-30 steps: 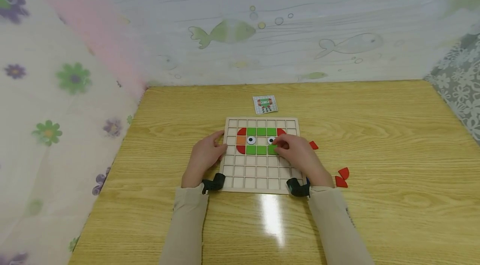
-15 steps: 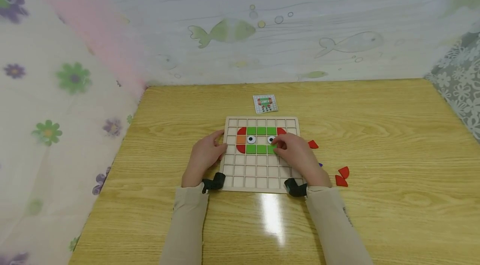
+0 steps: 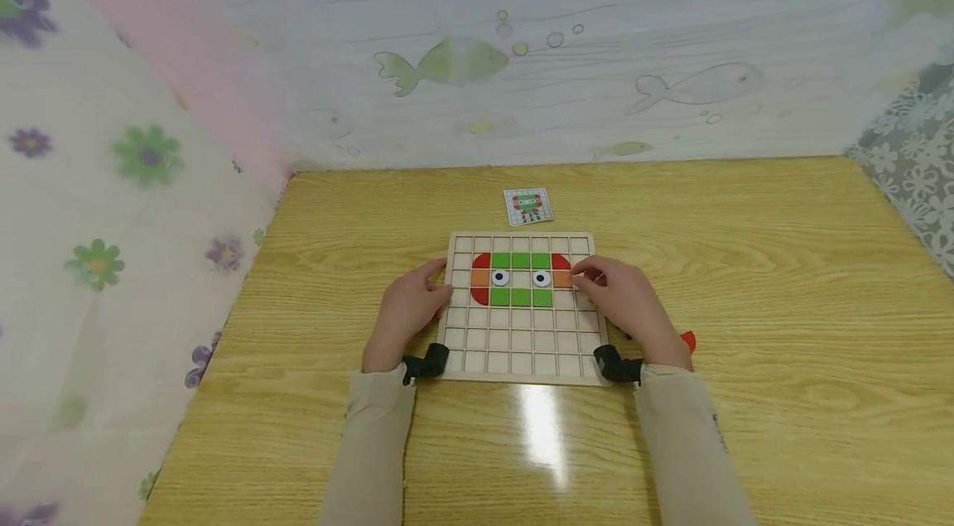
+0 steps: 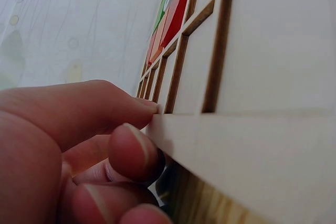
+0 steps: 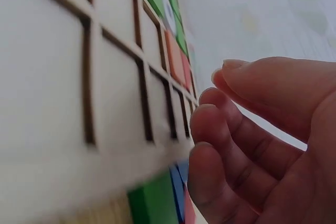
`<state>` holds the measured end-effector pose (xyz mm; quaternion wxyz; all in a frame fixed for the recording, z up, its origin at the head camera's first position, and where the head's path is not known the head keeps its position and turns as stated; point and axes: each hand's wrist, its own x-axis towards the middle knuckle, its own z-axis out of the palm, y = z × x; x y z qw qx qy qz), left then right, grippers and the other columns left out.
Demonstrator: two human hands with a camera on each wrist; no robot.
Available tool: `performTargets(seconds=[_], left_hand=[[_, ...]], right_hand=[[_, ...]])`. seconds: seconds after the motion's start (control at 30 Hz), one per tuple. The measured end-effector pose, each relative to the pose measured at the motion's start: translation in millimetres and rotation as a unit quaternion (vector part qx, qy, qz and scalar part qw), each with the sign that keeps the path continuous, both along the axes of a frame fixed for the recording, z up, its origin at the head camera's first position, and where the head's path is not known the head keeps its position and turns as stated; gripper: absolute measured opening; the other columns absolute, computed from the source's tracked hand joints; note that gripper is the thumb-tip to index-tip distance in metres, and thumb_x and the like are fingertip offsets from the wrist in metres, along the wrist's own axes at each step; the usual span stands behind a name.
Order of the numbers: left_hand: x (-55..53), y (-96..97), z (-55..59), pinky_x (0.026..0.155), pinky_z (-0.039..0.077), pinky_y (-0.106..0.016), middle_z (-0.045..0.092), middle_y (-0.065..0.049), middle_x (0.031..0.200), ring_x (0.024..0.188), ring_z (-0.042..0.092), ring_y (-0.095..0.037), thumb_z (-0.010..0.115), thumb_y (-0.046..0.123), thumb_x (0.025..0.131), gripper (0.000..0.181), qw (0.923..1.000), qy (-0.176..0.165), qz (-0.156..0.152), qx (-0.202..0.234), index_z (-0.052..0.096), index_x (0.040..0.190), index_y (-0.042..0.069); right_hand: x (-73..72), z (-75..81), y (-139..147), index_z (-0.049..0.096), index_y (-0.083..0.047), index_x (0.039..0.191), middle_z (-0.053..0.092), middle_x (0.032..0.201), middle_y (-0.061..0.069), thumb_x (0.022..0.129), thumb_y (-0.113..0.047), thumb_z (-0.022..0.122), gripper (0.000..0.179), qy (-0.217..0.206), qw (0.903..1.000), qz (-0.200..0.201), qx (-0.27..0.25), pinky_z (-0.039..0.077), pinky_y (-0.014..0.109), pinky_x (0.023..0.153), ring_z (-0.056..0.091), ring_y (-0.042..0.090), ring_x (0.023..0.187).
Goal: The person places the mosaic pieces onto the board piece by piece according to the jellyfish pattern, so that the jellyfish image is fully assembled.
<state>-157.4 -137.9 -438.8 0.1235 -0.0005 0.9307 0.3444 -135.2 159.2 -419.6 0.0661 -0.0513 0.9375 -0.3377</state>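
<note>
A wooden grid board (image 3: 510, 341) lies on the table, with green square tiles (image 3: 521, 297), two eye discs (image 3: 541, 279), red quarter-round tiles (image 3: 481, 261) and orange square tiles (image 3: 562, 279) set in its cells. At the board's left edge, my left hand (image 3: 406, 306) grips the rim; the left wrist view shows one fingertip on top and other fingers curled beside the edge. My right hand (image 3: 622, 298) hovers by the right-hand orange tile, its fingers loosely bent. In the right wrist view nothing shows between the thumb and fingers (image 5: 210, 124).
A printed pattern card (image 3: 528, 206) lies behind the board. Right of the board, a red piece (image 3: 688, 340) shows partly behind my right wrist. Green blocks (image 5: 155, 200) sit beside the board's edge in the right wrist view. A patterned cloth wall (image 3: 477, 95) stands behind the table.
My right hand has moved right, away from the right eye disc, uncovering an orange tile in its cell. It now hides most loose red pieces. My left hand stays put.
</note>
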Motion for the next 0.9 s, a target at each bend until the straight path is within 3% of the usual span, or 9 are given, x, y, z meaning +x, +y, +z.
performTargets(seconds=[0.23,0.43,0.7,0.9], left_hand=[[-0.3,-0.4,-0.3,0.048,0.041,-0.029,0.057,0.002,0.055,0.039,0.049,-0.016,0.052,0.027,0.083,0.052,1.0,0.0,0.002,0.001,0.042,0.134,0.024],[-0.4,0.0,0.9,0.048,0.041,-0.03,0.056,0.002,0.054,0.039,0.049,-0.017,0.052,0.027,0.083,0.052,1.0,0.0,0.0,0.001,0.041,0.134,0.024],[-0.1,0.6,1.5,0.048,0.041,-0.029,0.056,0.002,0.054,0.039,0.049,-0.017,0.052,0.027,0.084,0.051,1.0,-0.001,-0.003,-0.001,0.041,0.134,0.023],[-0.1,0.5,0.1,0.049,0.041,-0.03,0.056,0.002,0.053,0.038,0.05,-0.017,0.052,0.028,0.084,0.052,1.0,0.001,-0.003,-0.002,0.041,0.134,0.024]], right_hand=[[1.2,1.4,23,0.059,-0.015,0.109,0.058,0.094,0.002,0.091,-0.032,0.049,0.027,-0.005,0.9997,-0.025,-0.003,0.042,0.031,0.065,0.053,0.018,0.077],[4.1,3.0,38,0.057,-0.014,0.112,0.055,0.097,0.005,0.089,-0.032,0.052,0.029,-0.029,0.9983,-0.049,-0.01,0.041,0.034,0.072,0.05,0.022,0.084],[3.9,-0.6,50,0.057,-0.01,0.111,0.057,0.095,0.007,0.086,-0.031,0.058,0.033,-0.031,0.9986,-0.043,0.003,0.04,0.039,0.077,0.052,0.023,0.086],[5.8,-1.6,57,0.056,-0.007,0.113,0.056,0.096,0.008,0.085,-0.027,0.06,0.035,-0.063,0.9975,-0.034,0.002,0.039,0.039,0.077,0.049,0.023,0.085]])
